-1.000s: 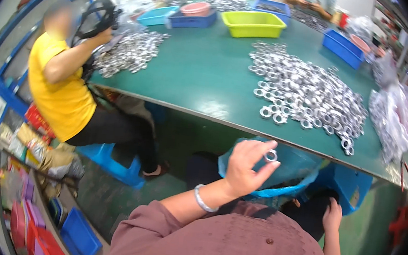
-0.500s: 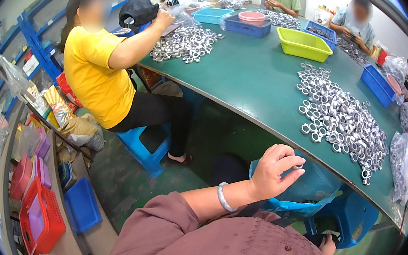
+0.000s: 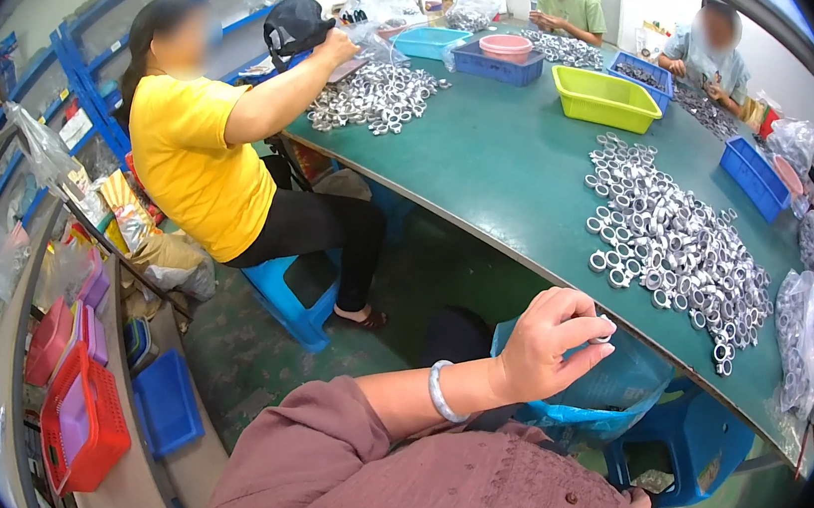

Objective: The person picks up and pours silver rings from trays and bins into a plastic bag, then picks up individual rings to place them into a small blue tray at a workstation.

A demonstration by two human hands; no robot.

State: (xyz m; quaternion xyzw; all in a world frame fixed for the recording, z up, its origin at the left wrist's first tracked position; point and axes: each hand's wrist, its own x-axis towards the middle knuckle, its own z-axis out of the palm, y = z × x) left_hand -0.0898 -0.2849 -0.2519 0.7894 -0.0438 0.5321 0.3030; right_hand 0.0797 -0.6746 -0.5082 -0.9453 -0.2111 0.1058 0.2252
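Observation:
My left hand, a pale bangle on its wrist, is raised in front of the table's near edge. Its thumb and index finger pinch a small silvery ring-shaped part, mostly covered by the fingertips. Beyond it on the green table spreads a large heap of similar silver ring-shaped parts. Past the edge of my brown shirt, what looks like my right hand shows only as a sliver of skin low beside a blue stool; its fingers are hidden.
A blue bag hangs below the table edge. A yellow-green tub, blue bins and bagged parts sit on the table. At left, a person in yellow sits by another heap; two more people work at the far side.
My view has shifted slightly. The pinched part shows a little more between my left fingertips. The skin at lower right is more covered by my shirt.

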